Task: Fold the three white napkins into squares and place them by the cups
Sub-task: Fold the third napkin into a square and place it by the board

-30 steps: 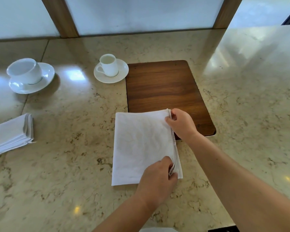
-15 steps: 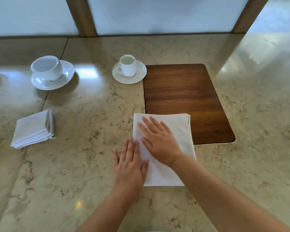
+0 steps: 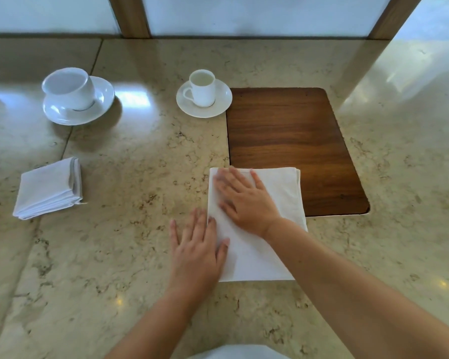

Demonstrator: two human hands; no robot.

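Note:
A white napkin (image 3: 287,200), folded into a tall rectangle, lies on the marble counter with its upper right corner over a wooden board. My right hand (image 3: 244,200) lies flat on its upper left part, fingers spread. My left hand (image 3: 196,248) rests flat across the napkin's lower left edge, partly on the counter. A second napkin (image 3: 48,187), folded into a square, sits at the left, below a wide white cup (image 3: 69,88) on its saucer. A small white cup (image 3: 202,88) stands on a saucer beside the board.
The dark wooden board (image 3: 290,136) is set into the counter at centre right. Wooden window posts (image 3: 130,15) rise behind the counter. A white shape (image 3: 233,353) shows at the bottom edge. Marble counter (image 3: 130,255) stretches all around.
A second ago both hands pinched the napkin's right edge. They now lie flat on its left side, and the right hand has slid a little toward the upper left since half a second ago.

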